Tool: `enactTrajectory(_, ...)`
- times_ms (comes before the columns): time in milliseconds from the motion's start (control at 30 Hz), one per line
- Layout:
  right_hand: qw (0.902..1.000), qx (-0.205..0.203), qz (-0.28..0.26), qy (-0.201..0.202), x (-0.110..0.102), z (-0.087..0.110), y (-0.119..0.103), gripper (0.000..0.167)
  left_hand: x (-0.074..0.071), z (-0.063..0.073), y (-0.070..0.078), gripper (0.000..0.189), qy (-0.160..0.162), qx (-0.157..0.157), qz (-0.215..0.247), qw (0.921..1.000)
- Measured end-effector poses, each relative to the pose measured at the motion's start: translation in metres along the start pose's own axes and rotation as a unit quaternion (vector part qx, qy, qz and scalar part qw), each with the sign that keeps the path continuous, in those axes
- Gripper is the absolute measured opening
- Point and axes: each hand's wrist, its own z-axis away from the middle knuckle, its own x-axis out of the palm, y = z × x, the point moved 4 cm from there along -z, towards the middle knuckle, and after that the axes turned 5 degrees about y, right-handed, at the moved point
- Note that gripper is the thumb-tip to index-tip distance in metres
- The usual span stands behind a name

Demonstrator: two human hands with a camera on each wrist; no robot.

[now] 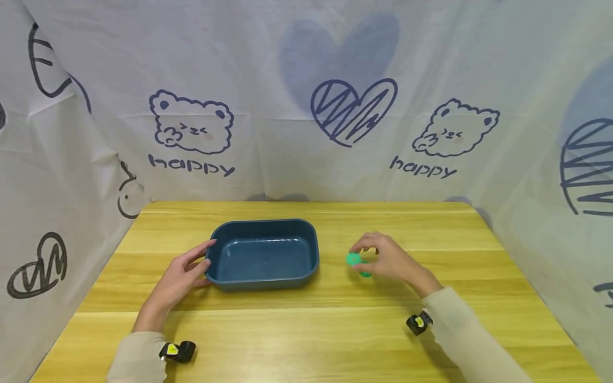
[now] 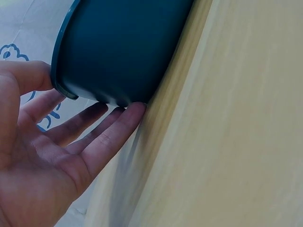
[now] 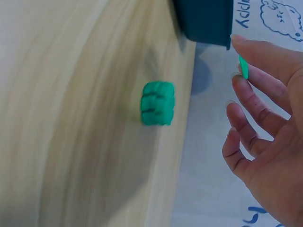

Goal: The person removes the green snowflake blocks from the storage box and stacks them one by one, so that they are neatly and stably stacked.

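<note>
My left hand (image 1: 181,276) touches the left end of a dark blue rectangular basin (image 1: 265,282), with fairly straight fingers. The left wrist view has the thumb at the rim and the other fingertips against the outer wall (image 2: 118,52). To the basin's right, my right hand (image 1: 388,259) pinches a thin, round green piece (image 1: 354,259) between thumb and forefinger. That piece (image 3: 244,67) is seen nearly edge-on in the right wrist view. A ribbed green, roughly cylindrical piece (image 3: 157,103) rests on the table below the right hand, partly covered in the head view.
The wooden table (image 1: 306,340) has pale yellow grain. White cloth (image 1: 278,154) with printed bears and hearts hangs behind it and at both sides. A small black camera (image 1: 178,351) is strapped to the left wrist, another (image 1: 419,323) to the right.
</note>
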Motion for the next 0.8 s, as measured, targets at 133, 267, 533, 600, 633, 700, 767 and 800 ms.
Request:
enactTrajectory(133, 0.9998, 0.018, -0.003, -0.004, -0.002, 0.005, 0.011, 0.031, 0.0, -0.001, 0.0, 0.054, -0.001, 0.0, -0.001, 1.0)
enactTrajectory(267, 0.9996, 0.029, -0.003, -0.006, -0.004, 0.01, 0.022, 0.032, 0.0, 0.0, 0.002, 0.054, 0.0, -0.001, -0.001, 1.0)
enactTrajectory(533, 0.9993, 0.036, -0.004, -0.013, 0.003, 0.015, 0.039, 0.035, -0.001, 0.0, 0.002, 0.055, -0.001, -0.006, -0.001, 1.0)
enactTrajectory(600, 0.9993, 0.033, -0.005, -0.015, 0.005, 0.016, 0.042, 0.035, -0.001, 0.0, 0.002, 0.055, -0.001, -0.006, 0.001, 1.0)
enactTrajectory(633, 0.9993, 0.032, -0.008, -0.016, 0.006, 0.017, 0.043, 0.035, -0.001, 0.0, 0.002, 0.055, -0.001, -0.006, 0.001, 1.0)
enactTrajectory(700, 0.9993, 0.032, -0.009, -0.019, 0.007, 0.018, 0.045, 0.034, -0.001, 0.0, 0.002, 0.055, -0.002, -0.004, 0.0, 1.0)
enactTrajectory(767, 0.9991, 0.034, -0.009, -0.024, 0.008, 0.019, 0.047, 0.034, 0.0, 0.0, 0.001, 0.055, -0.002, -0.003, -0.001, 1.0)
enactTrajectory(800, 0.999, 0.034, -0.011, -0.026, 0.008, 0.019, 0.047, 0.034, -0.001, 0.0, 0.001, 0.055, -0.002, -0.003, -0.001, 1.0)
